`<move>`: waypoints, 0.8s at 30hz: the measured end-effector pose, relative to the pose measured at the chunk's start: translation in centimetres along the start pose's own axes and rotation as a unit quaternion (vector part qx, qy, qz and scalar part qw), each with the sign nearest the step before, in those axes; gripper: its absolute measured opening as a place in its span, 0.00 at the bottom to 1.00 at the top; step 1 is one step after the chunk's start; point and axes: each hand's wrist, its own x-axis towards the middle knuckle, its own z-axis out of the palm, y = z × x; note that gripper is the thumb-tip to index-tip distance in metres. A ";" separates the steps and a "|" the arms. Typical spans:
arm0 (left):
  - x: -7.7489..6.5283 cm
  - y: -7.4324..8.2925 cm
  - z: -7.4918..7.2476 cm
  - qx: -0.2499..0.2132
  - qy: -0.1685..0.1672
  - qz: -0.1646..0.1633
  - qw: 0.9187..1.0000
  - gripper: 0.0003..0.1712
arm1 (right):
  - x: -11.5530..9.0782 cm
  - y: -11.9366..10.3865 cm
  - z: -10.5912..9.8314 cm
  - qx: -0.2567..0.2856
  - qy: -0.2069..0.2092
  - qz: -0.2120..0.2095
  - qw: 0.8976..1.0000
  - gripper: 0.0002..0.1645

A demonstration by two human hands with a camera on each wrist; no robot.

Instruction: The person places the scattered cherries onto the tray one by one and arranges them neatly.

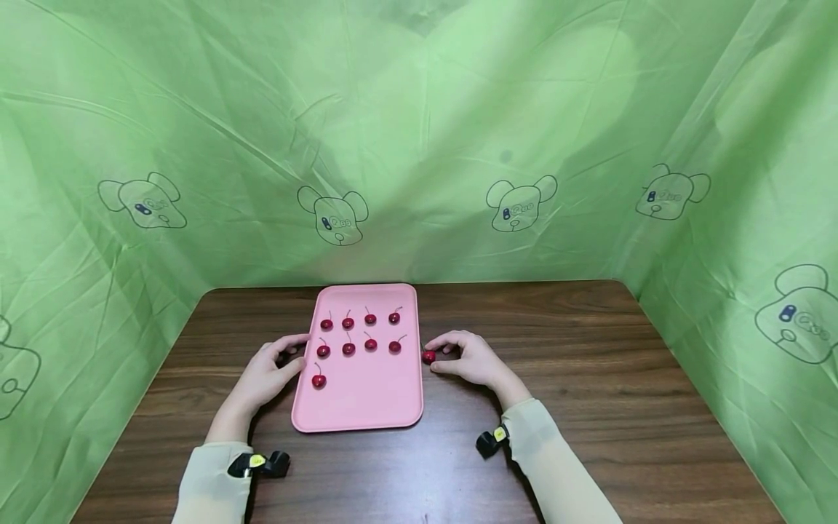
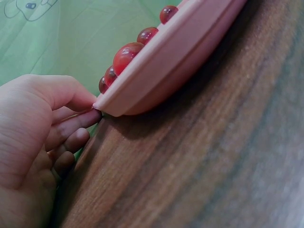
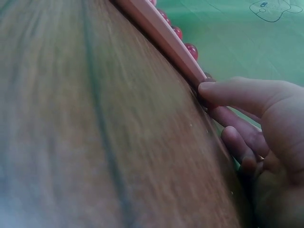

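Observation:
A pink tray [image 1: 366, 407] lies flat on the table, with several red stemmed cherries [image 1: 349, 348] in two rows and a single cherry [image 1: 318, 380] below them at the left. My left hand [image 1: 270, 372] is at the tray's left side; in the left wrist view its thumb and index finger [image 2: 78, 97] pinch the rim. Just outside the tray's right edge, my right hand [image 1: 473, 358] holds another cherry [image 1: 428, 357] between thumb and fingers. In the right wrist view the thumb [image 3: 232, 92] mostly hides that cherry, close beside the tray wall [image 3: 166, 35].
The dark wooden table [image 1: 589, 407] extends on both sides of the tray. Green cloth [image 1: 419, 145] with printed bear heads hangs behind and at the sides. Black wrist devices [image 1: 262, 463] sit on both pale sleeves.

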 end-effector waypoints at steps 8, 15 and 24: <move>0.1 0.0 -0.1 -0.004 -0.002 -0.003 1.000 0.26 | 0.1 -0.1 0.1 -0.012 0.001 0.003 1.000 0.19; 0.0 0.1 0.0 -0.005 -0.007 -0.008 1.000 0.26 | 0.1 0.0 0.2 -0.024 0.002 0.001 1.000 0.17; 0.0 0.0 0.0 -0.001 -0.002 -0.006 1.000 0.26 | 0.3 -0.1 0.5 -0.034 0.008 -0.004 0.999 0.16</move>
